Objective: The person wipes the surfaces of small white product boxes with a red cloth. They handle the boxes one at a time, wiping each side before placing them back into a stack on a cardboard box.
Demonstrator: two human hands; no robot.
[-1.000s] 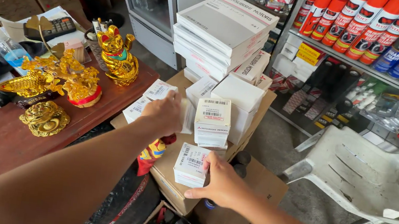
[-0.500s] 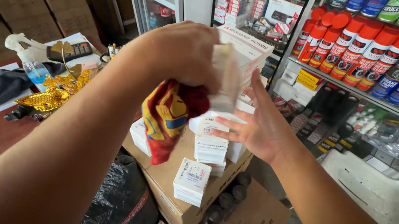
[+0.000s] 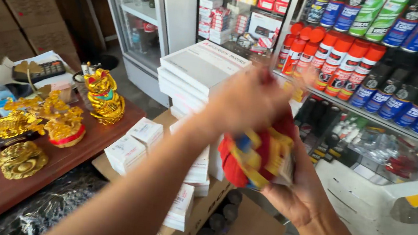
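Left hand [image 3: 250, 104], motion-blurred, is raised at chest height with its forearm crossing diagonally from lower left. Right hand [image 3: 300, 193] lies just below it, palm up, fingers curled in a closed grip.

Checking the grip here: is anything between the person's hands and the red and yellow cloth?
Nothing visible. The right hand cups the red and yellow cloth from below, and the blurred left hand presses on top. A small box edge shows at the cloth's right side.
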